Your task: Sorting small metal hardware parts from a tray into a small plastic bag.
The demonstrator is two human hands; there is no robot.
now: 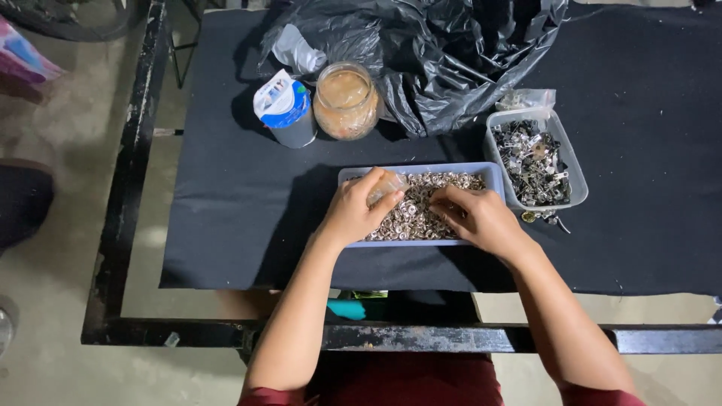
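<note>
Room: bare concrete floor, dim.
Table: black cloth [226, 225] over a dark metal frame [128, 188].
Tray: blue tray [492, 177] of small metal rings [421, 218], at the near edge.
Left hand [353, 214]: fingers curled around what seems a small clear bag [387, 184].
Right hand [477, 218]: fingertips pinched narrowly among the rings.

Black-clothed table [226, 188] (trays [492, 177], jar [346, 101], bag [436, 53]).
</note>
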